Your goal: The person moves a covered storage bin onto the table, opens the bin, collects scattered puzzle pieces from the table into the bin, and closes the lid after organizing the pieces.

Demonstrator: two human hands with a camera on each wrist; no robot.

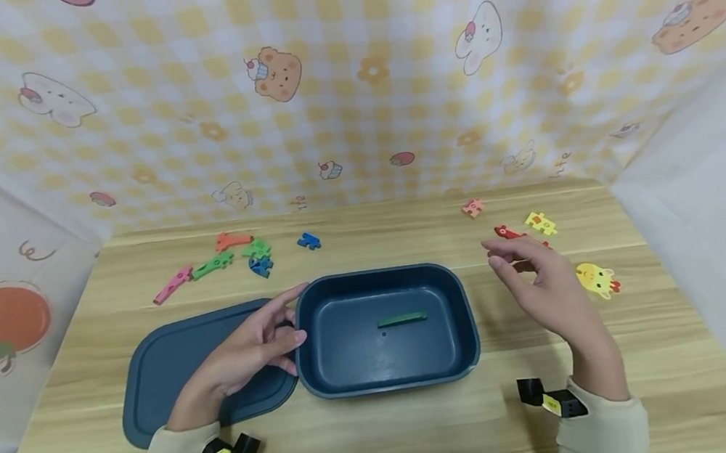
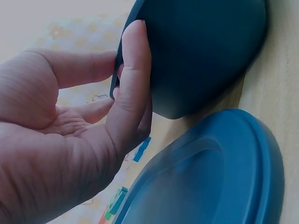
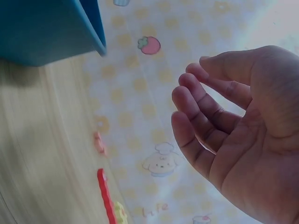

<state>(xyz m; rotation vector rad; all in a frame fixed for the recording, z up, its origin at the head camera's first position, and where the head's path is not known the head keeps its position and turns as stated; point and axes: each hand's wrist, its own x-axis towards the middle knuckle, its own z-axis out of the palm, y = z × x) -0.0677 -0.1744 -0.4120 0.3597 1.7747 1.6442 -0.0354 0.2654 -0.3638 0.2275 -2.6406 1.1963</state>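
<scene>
A dark blue plastic box [image 1: 391, 384] stands on the table, and a green puzzle piece [image 1: 402, 320] lies on its floor. My left hand [image 1: 251, 355] grips the box's left rim; in the left wrist view, fingers and thumb lie on both sides of the rim [image 2: 117, 77]. Beneath that hand lies the flat blue lid [image 1: 172, 361]. My right hand [image 1: 549, 289] hovers right of the box with loosely bent fingers and nothing in them, as the right wrist view also shows. Nearest to it are a red piece [image 1: 506, 232] and a yellow giraffe-head piece [image 1: 594, 280].
At the back left lie a pink piece [image 1: 173, 285], green pieces [image 1: 212, 265], an orange piece [image 1: 233, 240] and blue pieces [image 1: 308, 241]. Further right are a salmon piece [image 1: 473, 207] and a yellow piece [image 1: 540, 222]. A checked cloth [image 1: 353, 125] hangs behind the table.
</scene>
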